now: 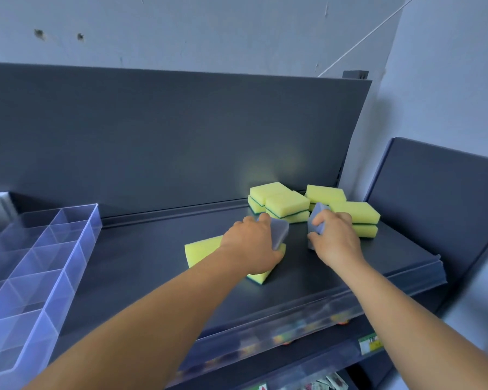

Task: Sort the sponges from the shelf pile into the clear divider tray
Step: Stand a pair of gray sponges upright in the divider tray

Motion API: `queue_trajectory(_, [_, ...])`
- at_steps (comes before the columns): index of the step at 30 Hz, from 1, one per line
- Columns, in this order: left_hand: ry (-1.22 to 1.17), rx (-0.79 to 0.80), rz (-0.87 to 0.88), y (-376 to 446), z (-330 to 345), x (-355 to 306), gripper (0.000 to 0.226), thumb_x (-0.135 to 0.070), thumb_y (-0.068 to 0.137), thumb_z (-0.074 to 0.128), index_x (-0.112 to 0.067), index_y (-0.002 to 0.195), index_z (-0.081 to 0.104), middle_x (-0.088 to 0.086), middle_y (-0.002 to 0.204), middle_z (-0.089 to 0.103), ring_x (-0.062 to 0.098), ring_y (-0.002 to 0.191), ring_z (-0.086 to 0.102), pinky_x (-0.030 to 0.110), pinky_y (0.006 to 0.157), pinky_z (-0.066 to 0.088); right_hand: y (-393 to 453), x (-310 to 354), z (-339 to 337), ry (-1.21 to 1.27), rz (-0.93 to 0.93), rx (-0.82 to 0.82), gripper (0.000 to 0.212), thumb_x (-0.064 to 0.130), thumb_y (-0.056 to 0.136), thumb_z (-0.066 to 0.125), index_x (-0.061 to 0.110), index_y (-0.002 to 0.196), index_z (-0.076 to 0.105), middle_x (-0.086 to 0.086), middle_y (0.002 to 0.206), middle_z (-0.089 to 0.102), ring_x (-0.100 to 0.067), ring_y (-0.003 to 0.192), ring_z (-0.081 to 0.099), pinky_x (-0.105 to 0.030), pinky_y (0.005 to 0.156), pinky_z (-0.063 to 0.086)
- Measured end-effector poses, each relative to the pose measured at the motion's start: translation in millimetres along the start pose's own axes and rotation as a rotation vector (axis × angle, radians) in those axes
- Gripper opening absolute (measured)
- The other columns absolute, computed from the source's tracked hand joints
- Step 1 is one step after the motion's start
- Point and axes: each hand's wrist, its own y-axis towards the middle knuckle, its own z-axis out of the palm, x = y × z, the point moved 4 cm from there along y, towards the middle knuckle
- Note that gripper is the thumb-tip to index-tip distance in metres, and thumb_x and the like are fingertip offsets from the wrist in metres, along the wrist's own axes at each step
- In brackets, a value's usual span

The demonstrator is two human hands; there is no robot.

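From the head camera I look down on a dark grey metal shelf [141, 257] with a tall grey back panel [166, 130]. My left hand [251, 246] is closed around a grey rectangular sponge [279, 232], thumb on the near side and fingers wrapped over its top; this hand's grip is tight on it. Beneath that hand lie yellow foam sponges with a green scouring layer [203, 250], one tilted up on its edge, the other showing at the near corner under my wrist. My right hand [335, 240] is closed in the same way around a second grey sponge [316, 218], held upright, fingers curled over its upper edge.

Behind both hands, against the back panel, sits the pile of yellow-and-green sponges [288, 204], stacked two high in several small stacks, with one more stack [358, 218] just right of my right hand.

The clear plastic divider tray [76, 249] rests on the shelf at the far left, well apart from the pile. The compartments I can see hold nothing.
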Motion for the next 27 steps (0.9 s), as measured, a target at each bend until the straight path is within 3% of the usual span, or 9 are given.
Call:
queue_trajectory(5, [-0.2,-0.069,0.011,-1,-11,9,0.069,-0.034,0.086,0.056,-0.023,0.144,0.021,0.009,0.129,0.042,0.031,0.112,0.052,0.036,0.085,0.045,-3,3,-17,0.16,-0.084,-0.097,0.018,0.013,0.086,0.058,0.019,0.103,0.056,-0.006,0.126,0.042,-0.021,0.089,0.049,-0.028,0.071,0.04])
queue_trajectory(9, [-0.482,-0.156,0.013,-5,-28,24,0.074,-0.027,0.084,0.06,-0.024,0.146,0.019,0.002,0.133,0.041,0.025,0.11,0.052,0.034,0.087,0.048,-11,32,-29,0.326,-0.182,-0.065,0.03,0.015,0.083,0.065,0.019,0.111,0.055,0.003,0.124,0.043,-0.013,0.099,0.047,-0.021,0.068,0.033])
queue_trajectory(11, [-0.54,-0.201,0.002,-10,-37,35,0.075,-0.028,0.084,0.061,-0.022,0.147,0.02,-0.002,0.136,0.044,0.021,0.124,0.041,0.03,0.095,0.041,-16,48,-29,0.377,-0.176,0.001,0.043,0.012,0.079,0.066,0.022,0.118,0.051,0.003,0.123,0.045,-0.016,0.086,0.054,-0.023,0.057,0.036])
queue_trajectory(14, [-0.549,-0.21,0.002,-23,-49,54,0.073,-0.029,0.085,0.059,-0.025,0.147,0.02,-0.008,0.128,0.05,0.018,0.127,0.031,0.029,0.097,0.036,-27,73,-26,0.411,-0.196,0.065,0.051,0.009,0.076,0.064,0.026,0.121,0.049,0.0,0.123,0.05,-0.009,0.065,0.051,-0.022,0.047,0.035])
queue_trajectory(17, [-0.643,-0.143,0.023,-44,-62,76,0.076,-0.025,0.086,0.058,-0.035,0.147,0.015,-0.008,0.128,0.05,0.014,0.118,0.047,0.027,0.093,0.044,-42,101,-19,0.431,-0.243,0.129,0.055,0.007,0.074,0.063,0.028,0.122,0.048,-0.004,0.114,0.058,-0.012,0.067,0.05,-0.022,0.051,0.034])
queue_trajectory(20, [-0.669,-0.139,0.019,-70,-77,101,0.078,-0.016,0.086,0.055,-0.042,0.146,0.012,-0.007,0.112,0.051,0.005,0.084,0.057,0.018,0.068,0.045,-65,135,-16,0.431,-0.336,0.159,0.05,0.008,0.074,0.066,0.028,0.117,0.051,0.004,0.101,0.061,-0.014,0.072,0.059,-0.021,0.055,0.041])
queue_trajectory(24, [-0.748,-0.217,-0.01,-109,-96,142,0.07,-0.018,0.086,0.06,-0.036,0.143,0.024,-0.01,0.105,0.057,0.012,0.092,0.06,0.025,0.078,0.051,-100,182,-9,0.449,-0.431,0.155,0.033,0.02,0.076,0.071,0.032,0.101,0.053,0.014,0.088,0.06,-0.003,0.071,0.059,-0.019,0.057,0.042])
queue_trajectory(27, [-0.754,-0.318,-0.043,-137,-114,173,0.057,-0.033,0.084,0.069,-0.031,0.132,0.039,-0.022,0.101,0.055,0.0,0.092,0.058,0.019,0.079,0.049,-126,216,0,0.45,-0.478,0.171,0.027,0.028,0.076,0.073,0.032,0.097,0.056,0.011,0.09,0.065,-0.01,0.079,0.061,-0.028,0.066,0.048])
